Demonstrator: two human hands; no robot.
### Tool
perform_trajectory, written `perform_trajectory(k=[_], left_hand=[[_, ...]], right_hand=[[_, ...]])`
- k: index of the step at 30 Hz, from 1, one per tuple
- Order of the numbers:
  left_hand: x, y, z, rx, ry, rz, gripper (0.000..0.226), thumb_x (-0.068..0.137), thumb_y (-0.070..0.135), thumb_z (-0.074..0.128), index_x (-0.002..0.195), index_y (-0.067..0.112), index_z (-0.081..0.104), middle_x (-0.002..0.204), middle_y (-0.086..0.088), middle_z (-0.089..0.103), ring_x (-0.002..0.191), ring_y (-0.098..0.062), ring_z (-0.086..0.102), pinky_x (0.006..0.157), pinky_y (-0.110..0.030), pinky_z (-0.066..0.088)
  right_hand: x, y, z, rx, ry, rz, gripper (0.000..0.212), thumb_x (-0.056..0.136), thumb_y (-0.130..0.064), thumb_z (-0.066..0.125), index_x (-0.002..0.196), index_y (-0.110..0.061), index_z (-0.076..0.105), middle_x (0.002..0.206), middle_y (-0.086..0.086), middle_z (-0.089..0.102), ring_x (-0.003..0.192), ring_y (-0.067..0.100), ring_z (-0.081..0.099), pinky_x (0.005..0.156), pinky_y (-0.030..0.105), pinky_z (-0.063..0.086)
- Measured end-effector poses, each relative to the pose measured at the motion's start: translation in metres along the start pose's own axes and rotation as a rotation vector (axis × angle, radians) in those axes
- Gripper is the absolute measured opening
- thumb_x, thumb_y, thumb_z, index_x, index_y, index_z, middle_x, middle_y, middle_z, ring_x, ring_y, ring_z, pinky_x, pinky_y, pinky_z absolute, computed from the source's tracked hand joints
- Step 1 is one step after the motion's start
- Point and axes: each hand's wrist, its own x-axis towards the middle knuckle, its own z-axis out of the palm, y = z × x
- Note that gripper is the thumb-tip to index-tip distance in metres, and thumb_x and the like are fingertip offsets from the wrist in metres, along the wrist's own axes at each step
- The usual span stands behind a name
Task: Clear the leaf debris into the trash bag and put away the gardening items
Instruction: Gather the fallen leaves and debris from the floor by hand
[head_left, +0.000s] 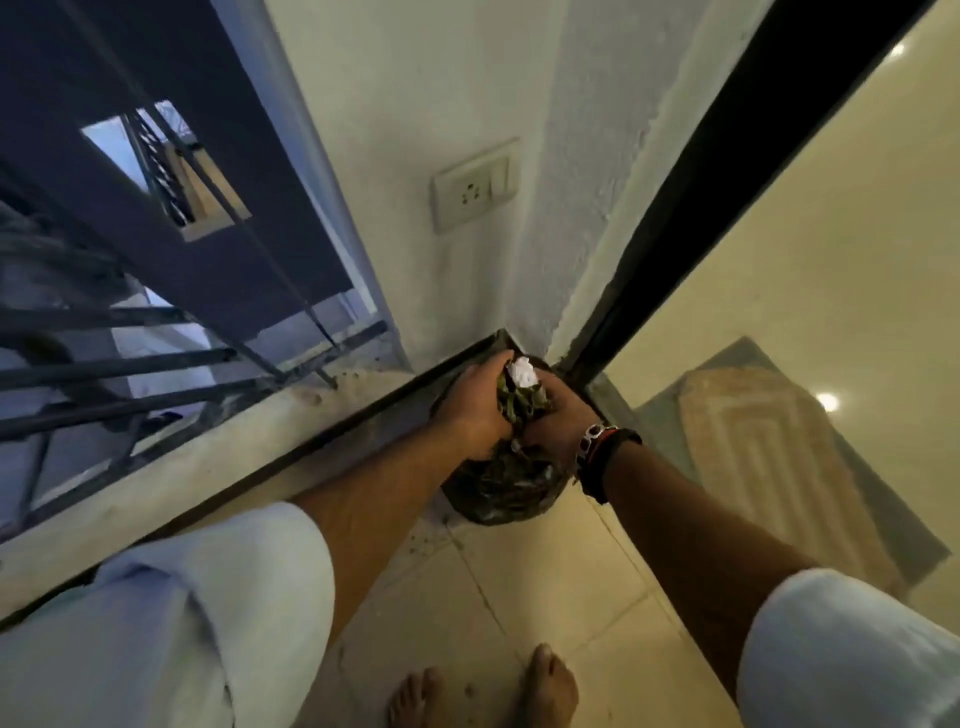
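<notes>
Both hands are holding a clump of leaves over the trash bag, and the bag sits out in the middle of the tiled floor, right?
Not quite. The head view shows the left hand and right hand gripping the clump of leaves over the trash bag, but the bag sits in the corner, below the wall socket, not in the middle of the floor.

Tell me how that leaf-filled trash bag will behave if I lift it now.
Probably floppy: the trash bag bulges and creases around loose leaves. Likely light, being mostly leaves. Its top looks open between left hand and right hand, so leaves may spill.
</notes>
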Motion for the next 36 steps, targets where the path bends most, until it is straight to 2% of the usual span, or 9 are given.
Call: perform_trajectory(k=[3, 5, 9, 13, 17, 22, 27, 33, 36], left_hand=[[0.045, -0.037, 0.022, 0.006, 0.008, -0.005, 0.097, 0.077, 0.009, 0.079, 0.156, 0.017, 0.024, 0.156, -0.013, 0.036, 0.142, -0.030, 0.036, 0.112, -0.031, 0.031], [0.060, -0.052, 0.033, 0.019, -0.048, -0.037, 0.107, 0.072, 0.008, 0.083, 0.157, 0.015, 0.018, 0.159, -0.014, 0.030, 0.146, -0.029, 0.031, 0.115, -0.035, 0.031], [0.061, -0.067, 0.048, -0.063, -0.100, -0.104, 0.119, 0.065, 0.013, 0.090, 0.158, 0.015, 0.015, 0.161, -0.013, 0.024, 0.147, -0.030, 0.027, 0.116, -0.044, 0.033], [0.052, -0.069, 0.049, -0.155, -0.050, -0.132, 0.119, 0.063, 0.012, 0.092, 0.157, 0.019, 0.020, 0.159, -0.009, 0.031, 0.144, -0.026, 0.033, 0.115, -0.046, 0.036], [0.029, -0.054, 0.040, -0.258, 0.001, -0.172, 0.103, 0.070, 0.011, 0.086, 0.155, 0.019, 0.028, 0.155, -0.009, 0.039, 0.141, -0.025, 0.039, 0.114, -0.046, 0.037], [-0.055, -0.003, 0.002, -0.434, 0.031, -0.268, 0.075, 0.086, 0.010, 0.074, 0.151, 0.015, 0.036, 0.153, -0.008, 0.042, 0.138, -0.024, 0.042, 0.112, -0.037, 0.038], [-0.166, 0.074, -0.049, -0.512, 0.059, -0.277, 0.063, 0.091, 0.006, 0.067, 0.149, 0.010, 0.040, 0.152, -0.010, 0.044, 0.137, -0.025, 0.044, 0.099, -0.027, 0.039], [-0.272, 0.159, -0.102, -0.597, 0.124, -0.216, 0.061, 0.089, 0.007, 0.069, 0.145, 0.013, 0.046, 0.146, -0.008, 0.050, 0.130, -0.023, 0.052, 0.105, -0.033, 0.044], [-0.307, 0.185, -0.118, -0.573, 0.109, -0.124, 0.059, 0.088, 0.012, 0.072, 0.142, 0.018, 0.050, 0.141, -0.004, 0.055, 0.122, -0.018, 0.057, 0.106, -0.039, 0.047]], right_hand=[[0.048, 0.024, 0.005, -0.094, 0.009, -0.022, 0.078, 0.080, 0.005, 0.069, 0.148, -0.012, 0.033, 0.135, 0.002, 0.047, 0.127, 0.017, 0.042, 0.110, 0.034, 0.036], [0.067, 0.040, 0.008, -0.139, 0.000, 0.004, 0.081, 0.082, 0.003, 0.069, 0.150, -0.010, 0.027, 0.139, 0.006, 0.046, 0.129, 0.018, 0.043, 0.109, 0.027, 0.034], [0.076, 0.057, 0.012, -0.134, -0.025, 0.063, 0.080, 0.084, -0.006, 0.071, 0.150, -0.011, 0.026, 0.143, 0.005, 0.044, 0.131, 0.019, 0.043, 0.114, 0.038, 0.033], [0.073, 0.063, 0.007, -0.003, 0.088, 0.200, 0.080, 0.078, -0.015, 0.067, 0.148, -0.028, 0.032, 0.148, 0.007, 0.042, 0.130, 0.032, 0.047, 0.105, 0.050, 0.045], [0.046, 0.048, -0.003, 0.113, 0.168, 0.217, 0.068, 0.083, 0.000, 0.061, 0.143, -0.025, 0.042, 0.140, 0.010, 0.051, 0.123, 0.033, 0.053, 0.099, 0.049, 0.049], [-0.038, 0.003, -0.021, 0.274, 0.266, 0.197, 0.048, 0.089, 0.004, 0.052, 0.133, -0.017, 0.055, 0.130, 0.008, 0.060, 0.104, 0.024, 0.058, 0.096, 0.042, 0.050], [-0.160, -0.064, -0.035, 0.398, 0.314, 0.184, 0.042, 0.089, 0.004, 0.052, 0.123, -0.017, 0.062, 0.123, 0.005, 0.064, 0.116, 0.027, 0.060, 0.098, 0.047, 0.051], [-0.304, -0.131, -0.036, 0.596, 0.370, 0.105, 0.034, 0.090, 0.005, 0.051, 0.108, -0.021, 0.064, 0.115, 0.005, 0.066, 0.110, 0.026, 0.062, 0.093, 0.039, 0.053], [-0.354, -0.147, -0.030, 0.659, 0.410, 0.056, 0.035, 0.092, 0.006, 0.048, 0.114, -0.018, 0.062, 0.115, 0.003, 0.065, 0.099, 0.018, 0.062, 0.088, 0.034, 0.051]])
